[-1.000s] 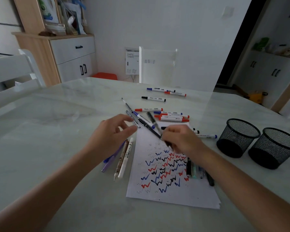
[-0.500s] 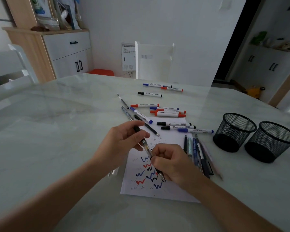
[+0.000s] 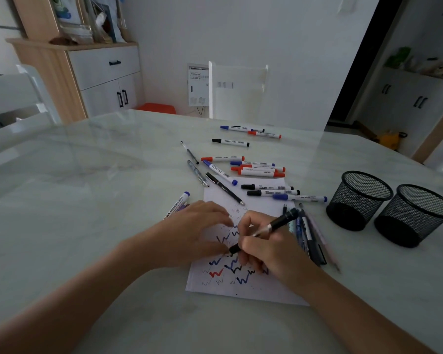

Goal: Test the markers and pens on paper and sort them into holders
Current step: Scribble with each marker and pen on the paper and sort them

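Pale, glossy stone makes up the counter, with a white chair and a wooden cupboard behind it. A sheet of paper lies in the middle, covered in red, blue and black squiggles. The right hand pinches a black pen low on the barrel, fingers curled round it in a writing hold. The pen's lower end is down at the paper and its top slants toward 2 o'clock. The left hand rests on the sheet at 9 o'clock of the pen, fingers loosely straight and slightly spread, pressing the paper flat. Its thumb lies just beside the pen's lower end; whether it touches cannot be told.

The pen looks light, thin and stiff, with a smooth barrel that would likely roll on this slick counter. A hold near the tip suits writing, while a hold at mid-barrel would better suit dropping it upright into a holder. The paper is thin and would probably slide without a hand on it.

Two black mesh holders stand side by side at 3 o'clock of the sheet, with nothing showing above their rims. Loose markers lie at 12 o'clock, and a row of pens runs along the paper's 3 o'clock edge. One marker sits at 10 o'clock by the left hand.
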